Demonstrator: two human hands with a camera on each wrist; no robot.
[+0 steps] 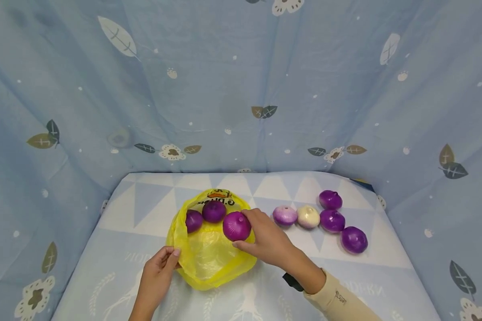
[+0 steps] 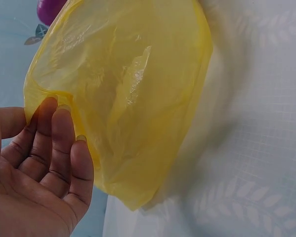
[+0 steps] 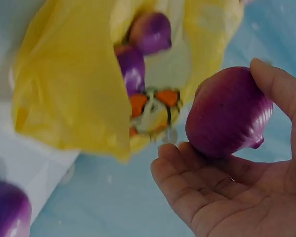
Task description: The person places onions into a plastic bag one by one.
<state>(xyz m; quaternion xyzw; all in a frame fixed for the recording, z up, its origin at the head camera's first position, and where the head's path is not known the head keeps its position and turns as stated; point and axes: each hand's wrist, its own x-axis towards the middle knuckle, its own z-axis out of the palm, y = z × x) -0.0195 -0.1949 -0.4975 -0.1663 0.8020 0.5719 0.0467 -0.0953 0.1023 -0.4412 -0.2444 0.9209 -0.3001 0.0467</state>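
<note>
A yellow plastic bag (image 1: pixel 209 263) lies with its mouth wide on the table, a printed cartoon and lettering on its far inner side. My left hand (image 1: pixel 157 273) pinches the bag's near left rim between thumb and fingers, seen also in the left wrist view. Over the bag's right side, my right hand (image 1: pixel 267 236) holds a purple onion (image 1: pixel 236 226) between thumb and fingertips; the right wrist view shows this held onion (image 3: pixel 229 111) at its pointed end and side. Inside the bag sit two more purple onions, one at the back (image 1: pixel 214 211) and one at the left (image 1: pixel 193 221).
Right of the bag stand a pink-white onion (image 1: pixel 284 216), a cream onion (image 1: pixel 308 217) and three purple onions, at the back (image 1: pixel 330 199), middle (image 1: pixel 332 221) and front (image 1: pixel 354 240). A patterned cloth covers the table (image 1: pixel 124 240); blue curtains (image 1: pixel 225 89) hang around it.
</note>
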